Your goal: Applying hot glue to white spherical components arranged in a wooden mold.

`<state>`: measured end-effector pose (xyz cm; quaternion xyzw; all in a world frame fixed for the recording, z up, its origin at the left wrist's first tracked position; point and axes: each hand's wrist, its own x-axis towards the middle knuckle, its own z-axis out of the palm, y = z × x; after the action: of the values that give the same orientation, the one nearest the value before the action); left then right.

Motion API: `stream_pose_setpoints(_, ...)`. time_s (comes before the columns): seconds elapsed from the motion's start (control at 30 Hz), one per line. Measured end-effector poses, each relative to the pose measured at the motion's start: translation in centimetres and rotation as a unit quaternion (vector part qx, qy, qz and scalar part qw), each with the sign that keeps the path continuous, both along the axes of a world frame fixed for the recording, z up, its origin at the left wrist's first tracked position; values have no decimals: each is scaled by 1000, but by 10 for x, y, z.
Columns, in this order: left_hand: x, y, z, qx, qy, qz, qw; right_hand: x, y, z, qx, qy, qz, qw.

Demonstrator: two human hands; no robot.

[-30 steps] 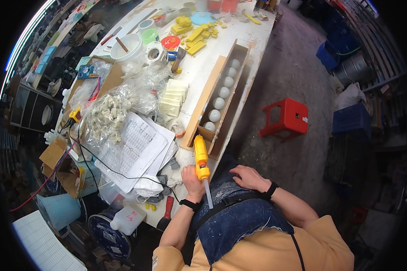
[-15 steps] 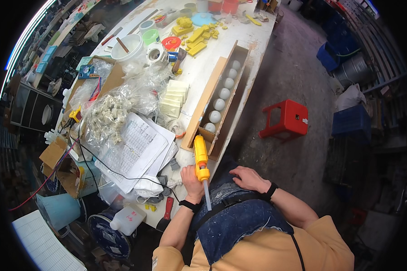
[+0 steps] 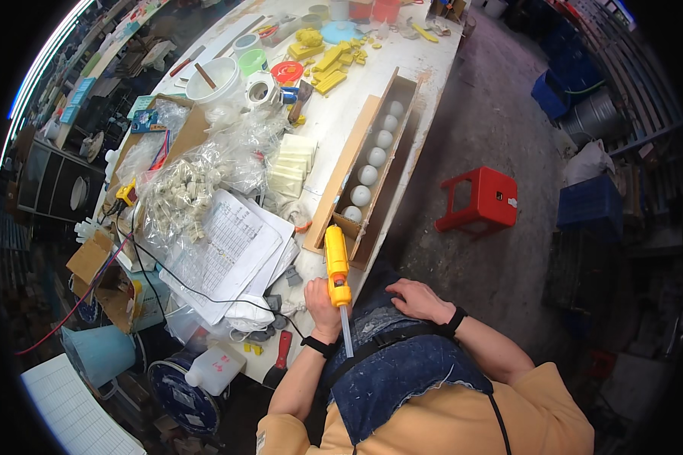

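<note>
My left hand [image 3: 322, 307] is closed round the handle of a yellow hot glue gun [image 3: 337, 258]. A translucent glue stick [image 3: 347, 334] sticks out of its rear, pointing at my apron. The gun's nozzle end is at the near end of a long, narrow brown box [image 3: 348, 168]; whether it touches is hidden. Inside that box, several white balls [image 3: 368, 175] lie in a row. My right hand [image 3: 421, 301] rests on my lap at the dark blue apron [image 3: 402, 379], fingers loosely stretched and holding nothing.
Left of the box lie papers [image 3: 239, 239], a plastic bag of small pale pieces [image 3: 178, 193] and a black cable [image 3: 197, 290]. Yellow blocks [image 3: 330, 68] and a white bucket [image 3: 214, 85] stand farther back. A red-handled scraper [image 3: 283, 350] lies nearby. Rightward, a red stool [image 3: 486, 201] stands on the floor.
The glue gun has shifted very slightly in my left hand, its rear glue stick tilting a little. My right hand and the balls have stayed put.
</note>
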<state>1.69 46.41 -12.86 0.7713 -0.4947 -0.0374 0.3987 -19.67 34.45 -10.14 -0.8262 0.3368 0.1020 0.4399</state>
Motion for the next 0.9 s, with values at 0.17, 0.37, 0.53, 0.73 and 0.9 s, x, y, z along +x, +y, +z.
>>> stream_pose_setpoints(0.17,0,0,4,-5,8,-4,1000,0,1,0,-1,3,-2,1000)
stream_pose_setpoints(0.37,3,3,9,11,-11,-7,1000,0,1,-2,-1,0,-6,1000)
stream_pose_setpoints(0.53,3,3,17,8,-33,-19,999,1,1,0,-3,0,-5,1000)
stream_pose_setpoints(0.73,2,4,15,17,-27,-13,999,-3,3,-8,-47,-40,1,998)
stream_pose_setpoints(0.9,2,5,14,23,-22,-11,999,-2,3,-7,-47,-38,1,998)
